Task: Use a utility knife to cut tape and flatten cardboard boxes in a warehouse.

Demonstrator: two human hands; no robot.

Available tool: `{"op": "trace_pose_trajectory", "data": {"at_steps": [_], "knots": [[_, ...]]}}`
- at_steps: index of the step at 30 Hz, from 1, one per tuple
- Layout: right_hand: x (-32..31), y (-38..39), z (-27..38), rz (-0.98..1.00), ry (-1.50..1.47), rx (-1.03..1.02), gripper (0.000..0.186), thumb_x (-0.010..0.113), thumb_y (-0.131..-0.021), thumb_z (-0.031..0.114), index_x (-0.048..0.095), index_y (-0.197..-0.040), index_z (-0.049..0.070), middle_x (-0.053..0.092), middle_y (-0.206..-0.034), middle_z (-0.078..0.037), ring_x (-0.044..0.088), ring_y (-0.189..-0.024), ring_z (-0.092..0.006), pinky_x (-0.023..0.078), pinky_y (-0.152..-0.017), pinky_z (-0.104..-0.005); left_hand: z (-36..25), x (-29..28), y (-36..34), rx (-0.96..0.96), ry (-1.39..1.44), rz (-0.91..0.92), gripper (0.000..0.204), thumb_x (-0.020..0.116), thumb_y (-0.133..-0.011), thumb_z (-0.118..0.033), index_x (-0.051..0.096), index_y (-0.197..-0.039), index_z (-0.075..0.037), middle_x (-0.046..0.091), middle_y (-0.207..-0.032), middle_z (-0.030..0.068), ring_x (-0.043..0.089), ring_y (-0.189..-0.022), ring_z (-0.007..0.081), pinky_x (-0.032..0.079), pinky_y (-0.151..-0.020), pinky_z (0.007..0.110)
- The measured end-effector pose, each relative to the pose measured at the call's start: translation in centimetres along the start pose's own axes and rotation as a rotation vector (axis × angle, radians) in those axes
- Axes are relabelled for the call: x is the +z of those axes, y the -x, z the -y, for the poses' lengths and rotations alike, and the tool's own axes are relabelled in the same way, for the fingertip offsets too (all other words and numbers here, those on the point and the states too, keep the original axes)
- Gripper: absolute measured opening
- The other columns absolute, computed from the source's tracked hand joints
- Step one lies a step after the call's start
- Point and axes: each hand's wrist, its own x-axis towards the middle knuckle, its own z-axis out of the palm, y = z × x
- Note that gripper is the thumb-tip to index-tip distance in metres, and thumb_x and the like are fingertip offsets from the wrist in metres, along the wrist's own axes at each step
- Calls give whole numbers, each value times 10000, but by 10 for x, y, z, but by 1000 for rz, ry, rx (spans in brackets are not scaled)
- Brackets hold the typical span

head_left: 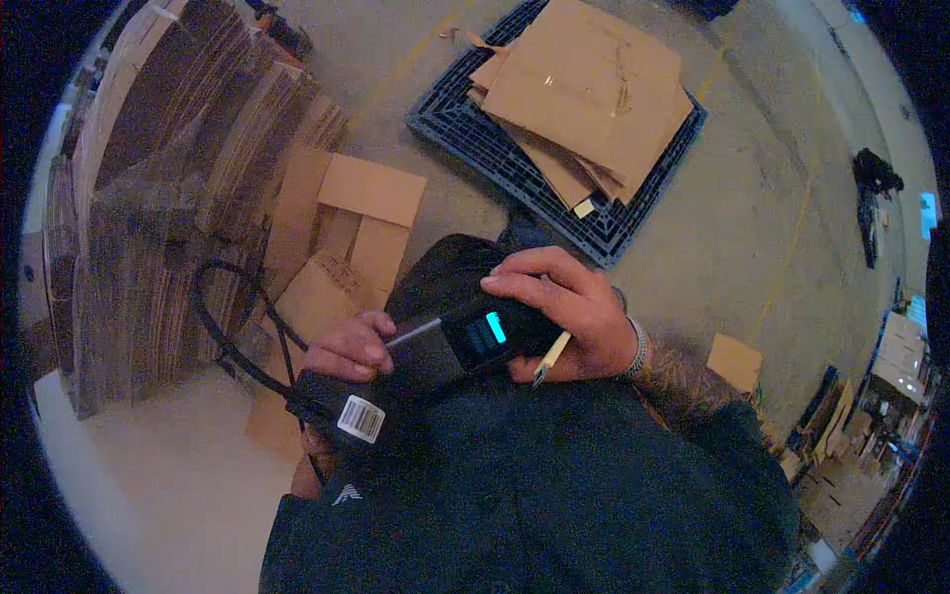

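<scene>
device [467, 345] held between left hand [346, 348] and right hand [574, 302], lit screen [497, 328] upward, presumably for reading. left grasps one end, cable [226, 348] looping outside it; right clasps the opposite end, yellow tool [552, 357] tucked alongside, seemingly for ready access.

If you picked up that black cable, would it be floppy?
Probably springy rather than limp: the cable holds a wide, open loop. It looks fairly thick, so it likely isn't fragile. One end seems to meet the device near the white label, so a tug might pull that too.
</scene>
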Motion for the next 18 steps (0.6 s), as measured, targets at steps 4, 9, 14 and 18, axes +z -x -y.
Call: {"op": "trace_pose_trajectory", "data": {"at_steps": [4,9,14,18], "knots": [[-2,-1,2,-1,13,19,738,825,-653,306,549,-1305,96,558,-1207,-134,612,-1073,-331,548,-846,-390,-3,5,-5,-29,-30,-15,208,576,-936,-248,565,-927,-40,619,-1066,165,633,-845,250,429,-911,520],[-1,-6,-1,2,15,20,749,826,-649,314,545,-1308,95,553,-1214,-133,609,-1081,-329,547,-848,-387,-4,4,-8,-49,-53,-38,193,580,-935,-240,556,-903,-51,605,-1047,144,624,-847,242,429,-910,516],[-3,-7,-1,-15,4,33,752,833,-638,281,543,-1306,92,550,-1214,-131,609,-1074,-333,550,-846,-389,-4,7,-13,-58,-63,-79,245,585,-933,-281,564,-918,-38,628,-1012,151,641,-828,256,431,-902,523],[-3,-10,-1,10,4,32,742,830,-645,265,541,-1306,91,550,-1212,-131,609,-1070,-337,551,-844,-393,-3,-2,-9,-43,2,-53,271,586,-930,-304,572,-921,-33,640,-1001,154,649,-815,265,431,-899,524]]}}
